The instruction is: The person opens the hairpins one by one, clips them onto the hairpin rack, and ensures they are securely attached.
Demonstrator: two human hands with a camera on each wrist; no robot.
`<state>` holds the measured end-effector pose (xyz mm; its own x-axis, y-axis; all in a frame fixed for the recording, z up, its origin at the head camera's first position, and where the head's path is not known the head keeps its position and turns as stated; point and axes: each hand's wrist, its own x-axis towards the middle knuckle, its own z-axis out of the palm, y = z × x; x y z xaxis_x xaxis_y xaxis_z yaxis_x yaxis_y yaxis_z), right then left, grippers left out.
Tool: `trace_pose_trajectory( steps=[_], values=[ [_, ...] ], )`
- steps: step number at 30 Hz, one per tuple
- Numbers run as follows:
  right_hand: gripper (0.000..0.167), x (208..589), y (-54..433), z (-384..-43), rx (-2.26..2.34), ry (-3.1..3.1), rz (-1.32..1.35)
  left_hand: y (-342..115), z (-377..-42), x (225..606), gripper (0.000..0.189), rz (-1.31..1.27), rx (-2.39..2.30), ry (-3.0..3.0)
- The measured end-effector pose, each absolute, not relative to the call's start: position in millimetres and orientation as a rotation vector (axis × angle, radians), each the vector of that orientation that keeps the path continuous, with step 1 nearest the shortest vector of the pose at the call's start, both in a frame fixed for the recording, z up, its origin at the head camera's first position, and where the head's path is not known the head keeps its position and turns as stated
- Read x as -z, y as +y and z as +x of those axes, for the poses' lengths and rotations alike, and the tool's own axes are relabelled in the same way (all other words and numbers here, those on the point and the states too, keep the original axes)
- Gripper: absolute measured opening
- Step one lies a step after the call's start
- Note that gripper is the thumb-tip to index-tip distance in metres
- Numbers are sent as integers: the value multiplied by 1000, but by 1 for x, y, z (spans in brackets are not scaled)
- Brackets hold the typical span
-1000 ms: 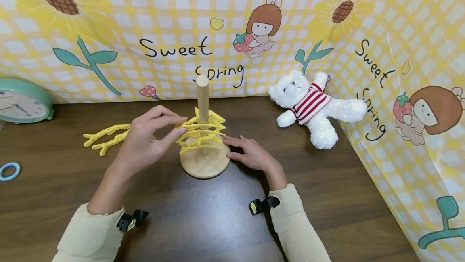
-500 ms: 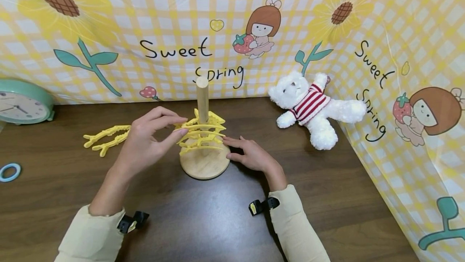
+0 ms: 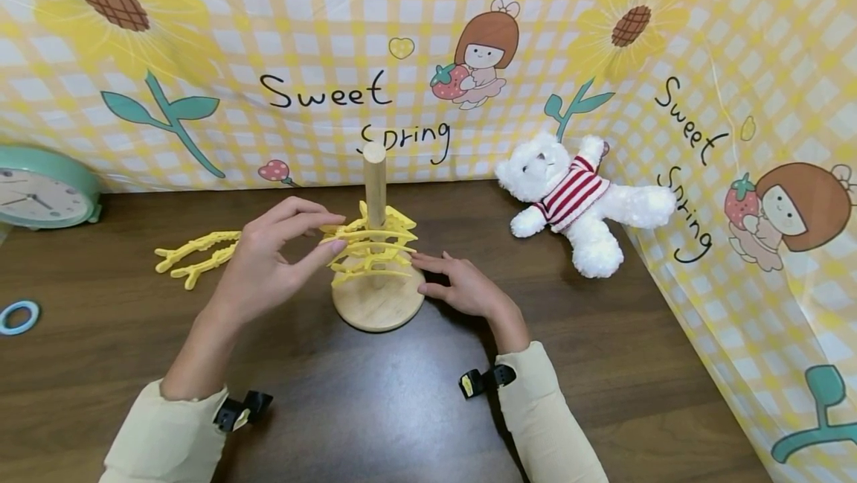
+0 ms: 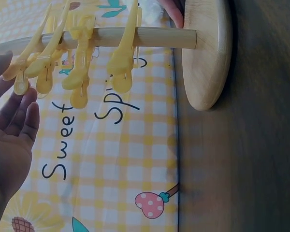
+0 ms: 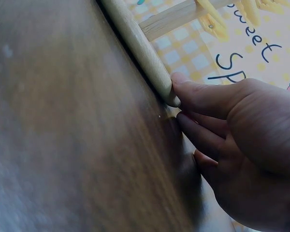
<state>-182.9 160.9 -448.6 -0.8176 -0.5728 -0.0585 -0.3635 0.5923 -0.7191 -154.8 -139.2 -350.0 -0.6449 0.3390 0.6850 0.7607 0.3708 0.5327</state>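
Note:
A wooden stand, with a round base [image 3: 378,313] and an upright post [image 3: 376,184], stands on the table. Several curved yellow plastic pieces [image 3: 375,248] are threaded on the post, one above another. Between thumb and fingertips, my left hand [image 3: 268,256] pinches the left end of the uppermost yellow piece [image 4: 21,72]. My right hand [image 3: 465,283] grips the right rim of the base, with thumb and fingers at its edge in the right wrist view. Two more yellow plastic pieces [image 3: 201,254] with forked ends lie left of the stand, partly hidden behind my left hand.
A white teddy bear [image 3: 576,193] in a striped shirt lies at the back right. A green clock [image 3: 47,185] stands at the back left, and a blue ring [image 3: 18,317] lies at the left edge. A patterned cloth [image 3: 321,44] hangs behind the table [image 3: 636,386].
Hardly anything differs. Both hands keep their places on the yellow piece and the base, while the head view shifts very slightly.

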Motion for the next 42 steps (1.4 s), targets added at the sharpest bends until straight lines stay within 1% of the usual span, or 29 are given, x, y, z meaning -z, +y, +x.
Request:
trace_pose_trajectory(
  steps=[12,18,26,39,42],
  values=[
    [51,448,161,-182,1059,2538,-765,-153,-149,355,41,-827,1245,-2184],
    [51,448,162,-183,1059,2542,-776,-169,-149,360,41,-704,1245,-2199],
    [51,450,162,-184,1051,2548,-767,-196,-144,366,36,-531,1259,-2253],
    [51,450,161,-184,1047,2539,-777,-235,-134,377,30,-402,1276,-2215],
    [51,450,162,-184,1046,2538,-785,-243,-132,379,29,-334,1254,-2233]
  ],
)
